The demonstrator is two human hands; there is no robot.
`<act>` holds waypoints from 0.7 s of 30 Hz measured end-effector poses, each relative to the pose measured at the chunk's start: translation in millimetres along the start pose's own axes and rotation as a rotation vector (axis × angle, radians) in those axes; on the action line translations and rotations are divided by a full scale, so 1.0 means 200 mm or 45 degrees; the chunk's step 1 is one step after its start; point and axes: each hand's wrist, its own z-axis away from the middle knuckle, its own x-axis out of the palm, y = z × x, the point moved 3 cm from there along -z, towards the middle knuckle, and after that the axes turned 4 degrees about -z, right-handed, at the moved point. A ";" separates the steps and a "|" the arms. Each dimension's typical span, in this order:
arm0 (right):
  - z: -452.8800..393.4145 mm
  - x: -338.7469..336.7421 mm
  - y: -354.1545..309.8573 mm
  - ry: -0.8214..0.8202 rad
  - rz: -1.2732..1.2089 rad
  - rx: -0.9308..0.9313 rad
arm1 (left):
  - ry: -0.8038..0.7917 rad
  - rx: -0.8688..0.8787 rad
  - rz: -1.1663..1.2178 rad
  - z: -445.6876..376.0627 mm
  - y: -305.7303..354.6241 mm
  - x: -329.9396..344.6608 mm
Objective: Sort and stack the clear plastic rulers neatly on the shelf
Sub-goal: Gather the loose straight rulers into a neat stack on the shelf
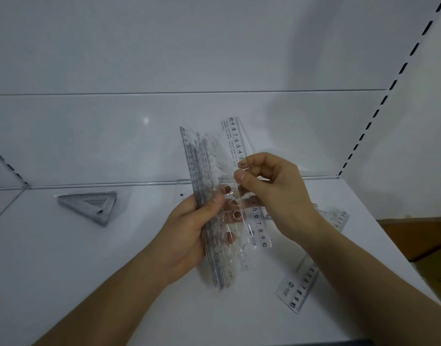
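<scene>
My left hand (189, 233) grips a bundle of several clear plastic straight rulers (204, 176), held on edge above the white shelf (89, 270). My right hand (271, 188) pinches one more clear straight ruler (235, 138) between thumb and forefinger, right beside the bundle and touching it. This ruler's numbers run from 10 at the top, past my fingers, to 10 at the bottom. A stack of clear triangle rulers (89, 204) lies flat on the shelf at the left. Another straight ruler (298, 288) lies on the shelf under my right forearm.
More clear rulers (339, 216) lie partly hidden behind my right wrist. The shelf's white back panel (164, 136) and slotted right upright (389, 88) close off the space. A brown cardboard box (419, 236) sits beyond the shelf's right edge.
</scene>
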 end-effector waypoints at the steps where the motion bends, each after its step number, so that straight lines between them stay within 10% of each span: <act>1: 0.00 0.00 0.00 0.021 0.052 -0.045 | 0.007 0.007 -0.005 0.00 0.00 0.00; 21: 0.01 -0.01 -0.02 0.147 0.084 -0.104 | 0.138 0.008 -0.067 -0.02 0.01 -0.07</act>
